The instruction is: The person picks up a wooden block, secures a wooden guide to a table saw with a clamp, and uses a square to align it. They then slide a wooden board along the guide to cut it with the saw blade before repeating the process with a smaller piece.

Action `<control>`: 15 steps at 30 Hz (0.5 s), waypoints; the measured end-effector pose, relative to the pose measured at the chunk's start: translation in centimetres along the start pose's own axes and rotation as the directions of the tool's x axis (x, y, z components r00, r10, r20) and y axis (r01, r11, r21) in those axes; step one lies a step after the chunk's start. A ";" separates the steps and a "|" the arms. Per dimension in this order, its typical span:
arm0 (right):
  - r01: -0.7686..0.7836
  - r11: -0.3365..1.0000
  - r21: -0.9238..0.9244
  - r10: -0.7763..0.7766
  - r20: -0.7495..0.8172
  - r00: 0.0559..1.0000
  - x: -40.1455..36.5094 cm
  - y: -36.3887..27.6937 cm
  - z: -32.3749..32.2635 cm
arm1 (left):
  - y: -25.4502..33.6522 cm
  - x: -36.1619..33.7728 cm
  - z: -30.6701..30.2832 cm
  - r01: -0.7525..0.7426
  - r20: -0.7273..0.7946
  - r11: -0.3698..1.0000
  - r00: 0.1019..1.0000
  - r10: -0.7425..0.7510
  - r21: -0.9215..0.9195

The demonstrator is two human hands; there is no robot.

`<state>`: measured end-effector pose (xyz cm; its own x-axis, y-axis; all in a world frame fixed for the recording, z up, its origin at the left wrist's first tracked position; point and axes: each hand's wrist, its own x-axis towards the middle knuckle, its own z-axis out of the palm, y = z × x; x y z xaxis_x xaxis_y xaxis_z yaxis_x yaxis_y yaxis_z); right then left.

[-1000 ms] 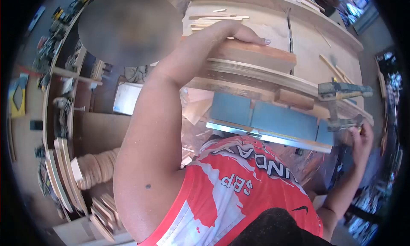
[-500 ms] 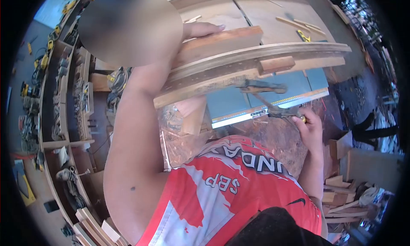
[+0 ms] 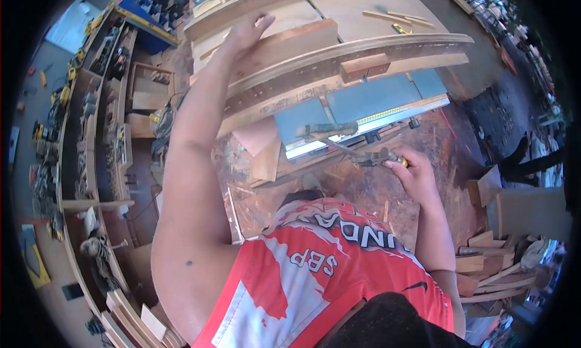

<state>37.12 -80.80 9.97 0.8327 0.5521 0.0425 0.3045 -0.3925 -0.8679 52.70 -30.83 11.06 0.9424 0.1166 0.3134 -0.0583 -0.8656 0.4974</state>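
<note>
The clamp [image 3: 339, 139] is in your right hand [image 3: 414, 175]. The fingers are wrapped shut around its handle end, where a bit of yellow shows. It hangs in the air just below the curved wooden strip [image 3: 393, 48] and does not touch it. Its long axis runs from your fist up and to the left, with the jaw head at the far end, under the middle of the strip. Your right hand is the nearer one to that stretch of the strip.

Your left hand [image 3: 245, 33] is well apart from the clamp, beyond the strip's left end. It lies palm down with the fingers spread on a board [image 3: 290, 42] that sits along the strip's far side. The strip's own long axis crosses in front of you from lower left to upper right, and a small block [image 3: 363, 65] is fixed against its near face.

Under the strip is the blue-grey saw table [image 3: 369, 97]. Past the strip, the surface [image 3: 357, 12] carries a few thin sticks. Shelves [image 3: 91, 136] of tools stand off beyond the strip's left end. Offcuts [image 3: 490, 257] are piled on the floor [image 3: 363, 194] below its right end.
</note>
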 end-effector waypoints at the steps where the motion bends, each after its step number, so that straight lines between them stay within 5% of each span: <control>1: -0.023 0.999 0.034 0.023 0.016 1.000 0.0 0.0 0.1 | 1.1 -2.3 -0.2 0.019 -0.008 1.000 1.000 -0.019 0.010; 3: 0.041 0.995 0.090 -0.043 0.023 0.999 0.5 0.3 1.1 | 6.2 -9.6 0.3 0.064 -0.173 0.919 0.975 -0.142 -0.389; 4: 0.090 0.986 0.138 -0.092 0.008 0.996 0.9 0.4 1.7 | 7.3 -13.7 2.0 -0.026 -0.080 0.770 0.996 -0.033 -0.637; 5: 0.102 0.984 0.145 -0.107 0.031 0.994 1.5 -0.1 2.2 | 8.7 -17.5 4.1 0.119 0.139 0.587 0.990 -0.012 -0.801; 6: 0.037 0.972 0.233 -0.061 0.095 0.994 2.4 -0.9 2.8 | 10.7 -21.6 6.4 0.133 0.131 0.454 0.991 -0.034 -0.881; 7: -0.032 0.949 0.313 -0.019 0.159 0.987 3.5 -1.9 3.7 | 11.5 -25.1 8.6 0.033 0.084 0.224 0.971 0.223 -0.974; 9: 0.007 0.947 0.322 -0.067 0.176 0.982 5.7 -3.9 6.6 | 16.1 -29.4 7.6 0.063 0.053 0.555 0.998 -0.035 -0.829; 10: -0.030 0.956 0.291 -0.051 0.267 0.962 7.1 -4.5 8.5 | 15.7 -29.6 7.7 0.063 0.043 0.558 0.998 -0.048 -0.827; 12: -0.054 0.970 0.235 -0.041 0.380 0.924 9.1 -6.7 13.1 | 13.3 -30.4 7.3 0.036 -0.022 0.109 0.871 -0.490 -0.993; 13: 0.359 0.932 -0.042 -0.348 0.166 0.923 9.9 -7.8 15.1 | 12.4 -30.5 6.5 0.024 -0.033 0.108 0.869 -0.494 -0.994; 14: 0.624 0.685 -0.377 -0.659 0.046 0.751 10.5 -8.7 17.0 | 11.2 -30.8 5.4 0.073 -0.020 0.135 0.810 -0.586 -0.988; 15: 0.625 0.682 -0.381 -0.660 0.049 0.750 11.0 -9.4 18.8 | 10.0 -31.2 4.3 0.125 -0.010 0.154 0.742 -0.670 -0.980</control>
<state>34.72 -57.24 9.30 0.4005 0.7089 0.5805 0.9040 -0.2023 -0.3767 24.12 -45.23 2.73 0.7351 0.6717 -0.0925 -0.2135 0.3588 0.9087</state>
